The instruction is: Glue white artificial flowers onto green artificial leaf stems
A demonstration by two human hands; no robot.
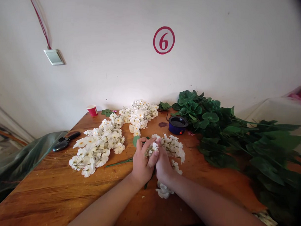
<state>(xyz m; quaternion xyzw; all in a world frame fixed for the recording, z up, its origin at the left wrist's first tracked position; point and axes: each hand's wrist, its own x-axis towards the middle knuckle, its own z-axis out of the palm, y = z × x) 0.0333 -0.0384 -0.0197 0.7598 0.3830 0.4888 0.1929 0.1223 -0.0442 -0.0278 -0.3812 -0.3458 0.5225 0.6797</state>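
Note:
My left hand (142, 160) and my right hand (163, 163) meet at the middle of the wooden table (51, 188). Both are closed around a sprig of white artificial flowers (172, 146), whose blossoms spread out to the right of my fingers. The left thumb and fingers pinch one small white blossom (154, 146). A few more white blossoms (164, 190) lie under my right wrist. A thin green stem (119, 162) lies on the wood just left of my left hand.
A long pile of white flower sprigs (107, 138) runs from the left centre toward the wall. Green leaf branches (228, 135) cover the right side. A dark blue pot (178, 125), a red cup (92, 110) and a black tool (65, 141) also lie here.

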